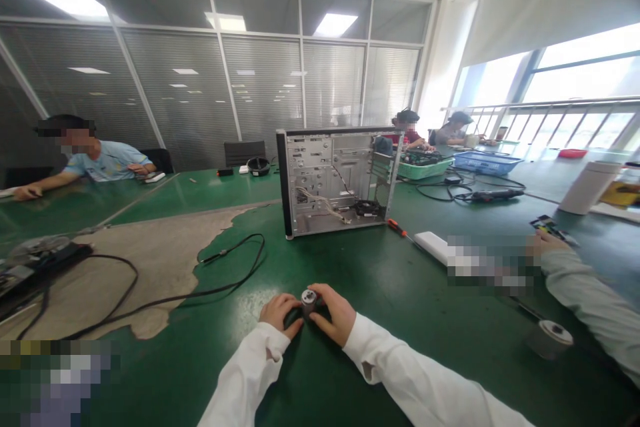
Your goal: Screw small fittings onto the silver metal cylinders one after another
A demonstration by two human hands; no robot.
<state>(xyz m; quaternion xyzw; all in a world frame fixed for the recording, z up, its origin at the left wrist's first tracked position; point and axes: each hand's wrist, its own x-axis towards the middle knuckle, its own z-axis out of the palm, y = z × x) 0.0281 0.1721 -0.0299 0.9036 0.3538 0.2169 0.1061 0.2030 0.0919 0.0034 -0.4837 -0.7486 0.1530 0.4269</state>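
Observation:
A small grey metal cylinder (309, 303) with a dark centre on its top stands upright on the green table (250, 360). My right hand (336, 313) curves round its right side, thumb and fingers closed on it. On the other side, my left hand (281, 313) has its bent fingers and thumb at the cylinder's left edge; whether they press on it is hard to tell. Behind both hands stands an open computer case (340, 180) with loose cables and a black fan inside.
Black cables (220, 290) cross a torn beige patch (165, 253) at left. An orange screwdriver (397, 228) and a white box (433, 247) lie right of the case. A person's hand (550, 243) and another metal cylinder (553, 340) are at right. Baskets (487, 163) and people are farther back.

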